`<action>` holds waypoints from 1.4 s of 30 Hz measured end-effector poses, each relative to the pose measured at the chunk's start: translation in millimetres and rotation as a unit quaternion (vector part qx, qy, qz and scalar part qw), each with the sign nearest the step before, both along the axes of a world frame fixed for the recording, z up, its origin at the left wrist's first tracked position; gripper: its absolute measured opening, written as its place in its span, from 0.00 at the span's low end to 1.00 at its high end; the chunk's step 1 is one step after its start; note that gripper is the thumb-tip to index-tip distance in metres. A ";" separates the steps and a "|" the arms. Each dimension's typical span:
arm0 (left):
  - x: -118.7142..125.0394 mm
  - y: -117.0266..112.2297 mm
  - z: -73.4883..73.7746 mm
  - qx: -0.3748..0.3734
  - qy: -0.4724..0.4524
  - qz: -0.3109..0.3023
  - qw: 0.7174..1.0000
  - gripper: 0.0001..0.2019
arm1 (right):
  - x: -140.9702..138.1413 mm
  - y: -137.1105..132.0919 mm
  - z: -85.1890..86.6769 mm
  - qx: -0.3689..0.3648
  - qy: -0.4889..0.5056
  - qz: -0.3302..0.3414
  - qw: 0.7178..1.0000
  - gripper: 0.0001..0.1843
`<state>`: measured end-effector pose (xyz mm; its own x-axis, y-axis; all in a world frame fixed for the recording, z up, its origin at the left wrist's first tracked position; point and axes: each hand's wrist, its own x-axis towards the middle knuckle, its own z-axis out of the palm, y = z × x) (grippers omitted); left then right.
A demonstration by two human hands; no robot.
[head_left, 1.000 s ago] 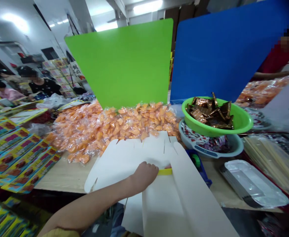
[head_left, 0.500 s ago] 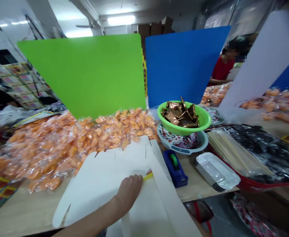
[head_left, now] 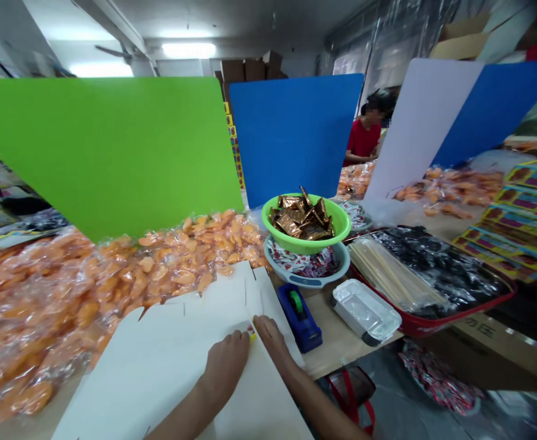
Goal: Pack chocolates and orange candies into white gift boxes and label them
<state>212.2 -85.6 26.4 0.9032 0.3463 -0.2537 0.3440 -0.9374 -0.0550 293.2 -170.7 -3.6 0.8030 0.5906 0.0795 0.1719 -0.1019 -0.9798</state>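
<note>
A large white cardboard box blank [head_left: 158, 348], slotted and creased, lies in front of me with its plain side up. My left hand [head_left: 232, 354] is closed, its curled fingers at a crease and gripping the card there. A small patch of yellow [head_left: 252, 335] shows just beside those fingers. On the other side of a raised long flap, my right hand [head_left: 271, 336] pinches the card near the same spot. Both sets of fingertips are partly hidden. Right of the blank stands a blue tape dispenser [head_left: 299, 318] with a green roll.
Wrapped orange pieces [head_left: 158, 263] heap behind the blank. A green bowl [head_left: 305, 244] of bronze packets sits on a grey bowl [head_left: 305, 281]. Beyond are a foil tray [head_left: 366, 311], a red tray [head_left: 433, 324] and green [head_left: 112, 153] and blue [head_left: 296, 134] panels. A person [head_left: 364, 137] sits behind.
My right hand has come up into view and now grips the flap beside my left hand. The raised flap has been drawn over leftward. The camera view has turned to the right.
</note>
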 end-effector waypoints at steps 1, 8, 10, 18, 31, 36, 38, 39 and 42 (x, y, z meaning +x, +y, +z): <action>0.6 0.5 1.4 0.000 0.000 0.000 1.000 0.17 | 0.5 0.0 -1.2 -0.006 0.003 -0.005 1.000 0.17; -14.2 70.0 14.8 -0.013 -0.013 0.154 0.988 0.13 | 83.7 -67.3 35.7 0.036 0.031 -0.064 0.997 0.13; -24.8 100.7 12.6 -0.016 -0.041 0.196 0.980 0.14 | 128.3 -107.4 48.1 -0.032 -0.122 -0.221 0.967 0.14; -43.9 117.0 15.3 -0.152 -0.134 0.261 0.944 0.13 | 226.6 -208.9 29.6 -0.504 -0.254 -0.380 0.733 0.20; -57.5 101.4 -2.4 -0.221 -0.264 0.287 0.894 0.25 | 251.2 -232.6 35.3 -0.399 -0.253 -0.452 0.757 0.19; -57.0 102.9 -5.5 -0.214 -0.241 0.297 0.899 0.29 | 252.8 -230.8 36.9 -0.347 -0.215 -0.464 0.786 0.20; -56.4 102.1 -4.3 -0.213 -0.232 0.299 0.901 0.30 | 254.0 -230.6 37.2 -0.353 -0.196 -0.443 0.801 0.20; -56.2 101.6 -4.1 -0.215 -0.233 0.300 0.900 0.30 | 254.6 -230.5 37.4 -0.354 -0.188 -0.436 0.806 0.20; -56.4 100.8 -6.4 -0.231 -0.258 0.320 0.882 0.35 | 256.5 -229.0 38.7 -0.346 -0.168 -0.434 0.815 0.21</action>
<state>155.8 15.1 20.0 0.5973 0.7939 -0.1134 0.6776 -0.4240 0.6009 549.7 -399.7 35.1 0.9434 -0.1913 0.2708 -0.0120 -0.8359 -0.5488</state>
